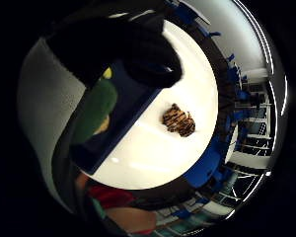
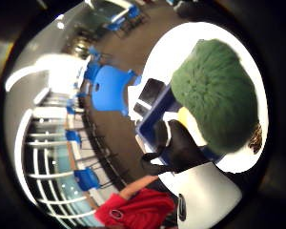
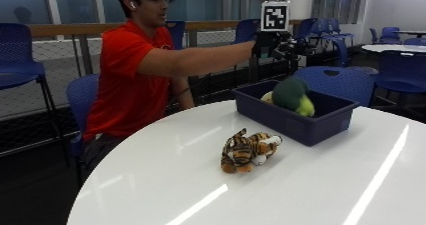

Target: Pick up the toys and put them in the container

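Note:
A dark blue container [image 3: 301,126] stands on the round white table [image 3: 200,190], at its far side. A green plush toy with a yellow part [image 3: 291,94] lies inside it. My gloved right hand [image 3: 273,44] hovers well above the container, its fingers loosely curled with nothing in them. A striped tiger plush [image 3: 249,150] lies on the table in front of the container. The little finger side palm view looks down on the green toy [image 1: 96,108] in the container [image 1: 133,98], the tiger [image 1: 178,120] beside it, and my fingers [image 1: 138,49]. The green toy [image 2: 214,100] fills much of the thumb side view.
The person sits at the table's far left edge. A blue chair [image 3: 339,82] stands right behind the container, and more blue chairs and tables fill the room. White tabletop stretches in front of and beside the tiger.

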A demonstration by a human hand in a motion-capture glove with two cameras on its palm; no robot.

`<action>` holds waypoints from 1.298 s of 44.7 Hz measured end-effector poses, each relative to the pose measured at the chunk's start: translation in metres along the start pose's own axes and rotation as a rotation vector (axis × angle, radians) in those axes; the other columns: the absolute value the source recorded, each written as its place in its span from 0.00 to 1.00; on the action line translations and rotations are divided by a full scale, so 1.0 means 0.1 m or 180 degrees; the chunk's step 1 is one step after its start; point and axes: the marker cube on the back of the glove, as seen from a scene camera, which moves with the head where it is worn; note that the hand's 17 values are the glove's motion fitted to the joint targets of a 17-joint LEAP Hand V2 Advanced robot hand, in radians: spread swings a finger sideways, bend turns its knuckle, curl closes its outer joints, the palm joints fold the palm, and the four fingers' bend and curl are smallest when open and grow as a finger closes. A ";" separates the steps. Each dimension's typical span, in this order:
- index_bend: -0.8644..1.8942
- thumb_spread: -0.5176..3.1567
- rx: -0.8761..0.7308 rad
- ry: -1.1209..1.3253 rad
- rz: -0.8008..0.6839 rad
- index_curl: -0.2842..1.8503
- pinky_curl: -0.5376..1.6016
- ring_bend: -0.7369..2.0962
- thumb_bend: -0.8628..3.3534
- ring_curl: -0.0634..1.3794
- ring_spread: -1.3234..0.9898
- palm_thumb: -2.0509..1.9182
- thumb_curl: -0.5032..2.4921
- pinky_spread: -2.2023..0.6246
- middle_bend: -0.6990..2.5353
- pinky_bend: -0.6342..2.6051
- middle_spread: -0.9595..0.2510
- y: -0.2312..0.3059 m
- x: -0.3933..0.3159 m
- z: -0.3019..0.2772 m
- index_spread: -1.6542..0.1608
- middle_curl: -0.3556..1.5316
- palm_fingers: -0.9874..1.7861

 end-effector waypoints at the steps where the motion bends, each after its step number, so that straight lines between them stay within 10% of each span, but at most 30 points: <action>1: 0.36 0.42 -0.0013 0.0051 -0.0010 0.54 0.46 0.41 0.19 0.38 0.44 0.61 0.44 0.73 0.28 0.55 0.48 0.01 0.04 0.01 0.65 0.57 0.30; 19: 0.36 0.45 0.0073 -0.0244 -0.0137 0.42 0.41 0.32 0.19 0.29 0.55 0.50 0.34 0.81 0.25 0.49 0.67 0.28 0.56 0.13 0.70 0.45 0.28; 58: 0.37 0.41 -0.0526 0.0086 0.1242 0.31 0.41 0.31 0.18 0.19 0.58 0.49 0.25 0.83 0.25 0.47 0.72 0.44 2.72 1.33 0.72 0.33 0.29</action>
